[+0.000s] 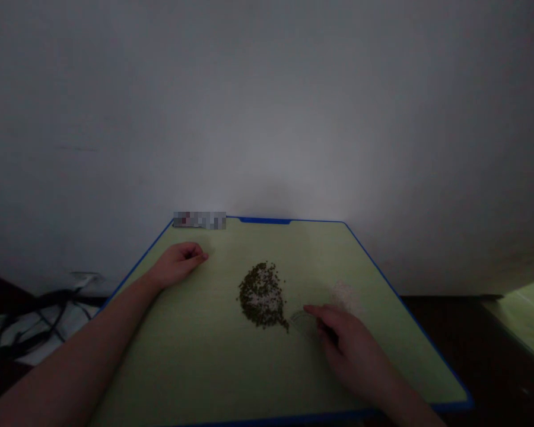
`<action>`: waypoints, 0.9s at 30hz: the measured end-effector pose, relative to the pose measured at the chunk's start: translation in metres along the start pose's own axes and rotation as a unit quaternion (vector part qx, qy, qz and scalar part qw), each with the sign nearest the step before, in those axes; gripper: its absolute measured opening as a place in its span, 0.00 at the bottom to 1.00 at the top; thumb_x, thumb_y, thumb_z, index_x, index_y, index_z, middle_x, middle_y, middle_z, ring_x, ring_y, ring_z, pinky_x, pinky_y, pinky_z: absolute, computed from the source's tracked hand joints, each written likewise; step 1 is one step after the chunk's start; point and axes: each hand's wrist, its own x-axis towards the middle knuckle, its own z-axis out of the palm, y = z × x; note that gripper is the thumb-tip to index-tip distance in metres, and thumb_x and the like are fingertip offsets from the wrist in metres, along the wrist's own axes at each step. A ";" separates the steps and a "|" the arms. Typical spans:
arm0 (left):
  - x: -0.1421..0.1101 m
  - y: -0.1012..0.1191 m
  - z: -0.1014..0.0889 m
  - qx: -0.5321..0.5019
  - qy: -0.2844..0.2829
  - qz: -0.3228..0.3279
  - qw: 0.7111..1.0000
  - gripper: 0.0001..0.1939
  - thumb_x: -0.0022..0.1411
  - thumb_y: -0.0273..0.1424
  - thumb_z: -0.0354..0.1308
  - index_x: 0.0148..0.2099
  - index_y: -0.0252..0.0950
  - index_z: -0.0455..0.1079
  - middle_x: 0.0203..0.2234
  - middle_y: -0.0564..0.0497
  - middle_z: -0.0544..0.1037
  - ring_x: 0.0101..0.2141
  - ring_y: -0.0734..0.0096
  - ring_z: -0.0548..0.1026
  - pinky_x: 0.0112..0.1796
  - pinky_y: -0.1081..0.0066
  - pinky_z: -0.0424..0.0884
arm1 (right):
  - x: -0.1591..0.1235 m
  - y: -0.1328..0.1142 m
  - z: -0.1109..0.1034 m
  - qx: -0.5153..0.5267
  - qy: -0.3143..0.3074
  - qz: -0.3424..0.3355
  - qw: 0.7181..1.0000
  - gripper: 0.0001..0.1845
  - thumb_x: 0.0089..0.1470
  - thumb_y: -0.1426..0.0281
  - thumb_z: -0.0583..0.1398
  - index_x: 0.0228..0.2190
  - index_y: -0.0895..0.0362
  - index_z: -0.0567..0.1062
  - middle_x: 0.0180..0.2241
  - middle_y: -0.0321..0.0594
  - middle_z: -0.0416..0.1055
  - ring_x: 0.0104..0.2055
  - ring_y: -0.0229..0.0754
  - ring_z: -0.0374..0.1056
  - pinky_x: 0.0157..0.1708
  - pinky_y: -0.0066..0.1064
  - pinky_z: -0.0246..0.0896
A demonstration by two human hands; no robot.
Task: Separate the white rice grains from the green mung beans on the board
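Observation:
A heap of small dark green beans mixed with pale grains (261, 296) lies in the middle of the table. My right hand (349, 350) is at the right of this heap, index finger stretched towards it and the other fingers bent. Under that fingertip is a see-through object with a curved edge (300, 322); my fingers appear to be around it, but its kind is unclear. A patch of pale grains (345, 295) lies just beyond this hand. My left hand (180, 261) rests closed on the table's left side, thumb against the curled fingers, with nothing visible in it.
The light green table (196, 367) has a blue edge and stands against a grey wall (267, 118). A blurred-out flat item (199, 220) lies at its far left corner. Black cables (48, 314) hang at the left. Another light green surface (529, 308) is at the far right.

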 end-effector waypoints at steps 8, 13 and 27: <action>0.002 -0.003 0.001 0.015 0.007 0.015 1.000 0.16 0.52 0.43 0.51 0.23 0.35 0.65 0.17 0.57 0.62 0.21 0.75 0.61 0.23 0.74 0.58 | -0.001 0.000 0.004 -0.001 -0.001 0.000 1.000 0.22 0.51 0.78 0.50 0.47 0.55 0.70 0.43 0.42 0.71 0.45 0.42 0.67 0.48 0.35 0.60; 0.000 -0.002 0.001 0.016 0.003 0.014 1.000 0.16 0.53 0.43 0.51 0.24 0.35 0.64 0.17 0.57 0.62 0.21 0.76 0.61 0.23 0.75 0.58 | 0.001 0.000 0.006 -0.006 0.009 0.004 1.000 0.22 0.52 0.78 0.50 0.48 0.55 0.70 0.43 0.42 0.72 0.44 0.42 0.67 0.47 0.35 0.61; 0.001 -0.007 0.000 0.014 0.005 0.022 1.000 0.16 0.53 0.43 0.51 0.24 0.35 0.65 0.17 0.56 0.63 0.22 0.75 0.62 0.24 0.74 0.59 | 0.008 0.000 0.004 -0.007 -0.005 -0.017 1.000 0.24 0.51 0.80 0.50 0.48 0.54 0.70 0.42 0.42 0.72 0.44 0.42 0.67 0.46 0.36 0.61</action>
